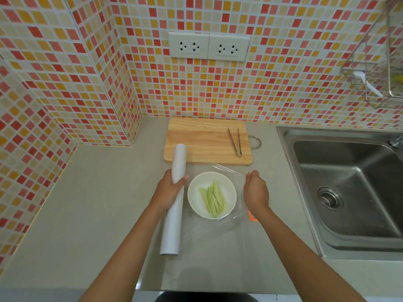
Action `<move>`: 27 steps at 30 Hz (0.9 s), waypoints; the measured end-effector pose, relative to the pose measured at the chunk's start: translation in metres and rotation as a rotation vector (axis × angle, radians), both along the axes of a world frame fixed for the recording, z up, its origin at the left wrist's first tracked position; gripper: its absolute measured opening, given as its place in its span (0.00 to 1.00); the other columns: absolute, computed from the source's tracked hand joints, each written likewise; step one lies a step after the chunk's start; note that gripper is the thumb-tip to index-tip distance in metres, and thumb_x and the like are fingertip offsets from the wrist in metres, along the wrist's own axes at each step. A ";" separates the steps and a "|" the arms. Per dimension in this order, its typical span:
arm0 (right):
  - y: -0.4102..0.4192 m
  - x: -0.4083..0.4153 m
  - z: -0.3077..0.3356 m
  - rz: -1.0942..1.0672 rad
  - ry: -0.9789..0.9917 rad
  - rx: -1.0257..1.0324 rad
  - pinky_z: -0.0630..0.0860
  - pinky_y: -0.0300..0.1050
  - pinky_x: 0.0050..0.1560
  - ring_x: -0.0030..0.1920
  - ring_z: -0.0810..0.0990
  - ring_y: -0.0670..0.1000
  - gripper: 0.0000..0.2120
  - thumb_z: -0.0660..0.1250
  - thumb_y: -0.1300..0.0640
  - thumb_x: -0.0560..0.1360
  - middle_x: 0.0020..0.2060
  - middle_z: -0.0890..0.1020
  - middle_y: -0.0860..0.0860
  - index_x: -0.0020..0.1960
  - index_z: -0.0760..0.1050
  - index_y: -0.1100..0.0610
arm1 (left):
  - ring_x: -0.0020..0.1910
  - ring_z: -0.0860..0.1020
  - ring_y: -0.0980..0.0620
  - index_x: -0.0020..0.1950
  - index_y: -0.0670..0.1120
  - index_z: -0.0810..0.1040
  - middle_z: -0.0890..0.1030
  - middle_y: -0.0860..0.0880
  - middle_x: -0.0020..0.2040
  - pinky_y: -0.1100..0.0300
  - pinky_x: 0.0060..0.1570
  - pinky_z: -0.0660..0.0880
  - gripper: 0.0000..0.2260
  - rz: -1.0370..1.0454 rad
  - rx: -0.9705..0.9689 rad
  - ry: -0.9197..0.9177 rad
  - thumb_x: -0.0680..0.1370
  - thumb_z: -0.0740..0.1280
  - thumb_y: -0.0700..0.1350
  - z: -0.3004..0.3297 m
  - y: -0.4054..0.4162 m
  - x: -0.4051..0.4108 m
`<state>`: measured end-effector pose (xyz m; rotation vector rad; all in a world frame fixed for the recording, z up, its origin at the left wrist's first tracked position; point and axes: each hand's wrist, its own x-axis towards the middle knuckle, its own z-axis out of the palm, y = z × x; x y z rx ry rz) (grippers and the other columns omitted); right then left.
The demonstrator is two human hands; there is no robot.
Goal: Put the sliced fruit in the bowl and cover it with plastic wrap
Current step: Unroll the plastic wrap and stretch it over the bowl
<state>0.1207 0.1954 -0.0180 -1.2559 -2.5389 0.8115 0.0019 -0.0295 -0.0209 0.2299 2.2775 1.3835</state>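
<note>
A white bowl (196,192) stands on the grey counter and holds several pale green fruit slices (213,199). My left hand (170,188) grips a long white roll of plastic wrap (174,205) just left of the bowl. My right hand (255,190) pinches the far edge of a clear sheet of plastic wrap (226,168) that is stretched from the roll over the bowl to its right side. The sheet is crinkled at the bowl's far and near right edges.
A wooden cutting board (202,140) with metal tongs (235,140) lies behind the bowl. A steel sink (349,182) takes up the right side. A small orange object (251,216) shows under my right wrist. Tiled walls with sockets stand behind and to the left.
</note>
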 end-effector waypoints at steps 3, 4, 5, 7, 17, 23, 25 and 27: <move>0.001 0.000 -0.001 0.000 -0.010 0.007 0.74 0.53 0.40 0.41 0.79 0.64 0.15 0.51 0.55 0.83 0.41 0.80 0.64 0.49 0.69 0.65 | 0.45 0.75 0.63 0.69 0.47 0.68 0.76 0.55 0.51 0.66 0.38 0.69 0.24 0.023 -0.013 0.001 0.77 0.65 0.58 -0.003 0.000 -0.001; 0.001 0.000 -0.002 0.003 -0.012 0.011 0.74 0.53 0.40 0.41 0.79 0.64 0.15 0.51 0.55 0.83 0.40 0.80 0.63 0.49 0.69 0.65 | 0.45 0.75 0.63 0.68 0.47 0.69 0.76 0.55 0.50 0.65 0.38 0.69 0.23 0.026 -0.015 -0.001 0.78 0.65 0.58 -0.004 -0.001 0.000; 0.001 -0.001 -0.003 0.007 -0.016 0.016 0.73 0.52 0.39 0.41 0.79 0.64 0.15 0.51 0.55 0.83 0.40 0.80 0.63 0.49 0.69 0.65 | 0.46 0.76 0.62 0.67 0.47 0.69 0.77 0.55 0.50 0.65 0.38 0.69 0.22 0.028 -0.016 -0.004 0.78 0.64 0.58 -0.005 -0.002 0.000; 0.000 -0.001 -0.005 0.013 -0.024 0.029 0.72 0.50 0.38 0.40 0.79 0.64 0.15 0.51 0.54 0.83 0.39 0.80 0.62 0.48 0.68 0.64 | 0.47 0.77 0.60 0.66 0.47 0.71 0.78 0.52 0.52 0.64 0.39 0.69 0.20 0.030 -0.015 -0.005 0.78 0.64 0.57 -0.008 -0.004 0.000; -0.001 0.001 -0.018 0.000 -0.038 0.045 0.68 0.47 0.34 0.38 0.78 0.63 0.13 0.51 0.54 0.83 0.37 0.80 0.61 0.46 0.67 0.62 | 0.55 0.77 0.55 0.68 0.49 0.70 0.78 0.53 0.58 0.62 0.49 0.71 0.15 0.005 0.107 -0.033 0.82 0.60 0.51 -0.013 -0.009 -0.003; -0.001 0.000 -0.020 0.010 -0.066 0.053 0.69 0.47 0.34 0.38 0.79 0.63 0.14 0.52 0.55 0.83 0.38 0.80 0.62 0.47 0.68 0.64 | 0.54 0.75 0.54 0.69 0.48 0.68 0.75 0.52 0.59 0.60 0.49 0.68 0.18 0.057 0.076 -0.025 0.82 0.58 0.54 -0.017 -0.005 0.000; -0.002 0.000 -0.019 0.013 -0.084 0.051 0.69 0.48 0.35 0.40 0.79 0.63 0.14 0.51 0.55 0.83 0.40 0.80 0.63 0.49 0.69 0.64 | 0.52 0.76 0.55 0.67 0.50 0.69 0.77 0.53 0.57 0.62 0.44 0.70 0.20 0.056 0.057 -0.038 0.79 0.63 0.58 -0.016 -0.006 0.001; -0.002 0.001 -0.019 0.018 -0.099 0.051 0.71 0.49 0.37 0.40 0.79 0.63 0.14 0.51 0.55 0.83 0.40 0.80 0.63 0.50 0.69 0.65 | 0.48 0.77 0.58 0.64 0.50 0.70 0.77 0.53 0.54 0.65 0.40 0.70 0.22 0.058 0.033 -0.027 0.76 0.67 0.59 -0.016 -0.007 0.000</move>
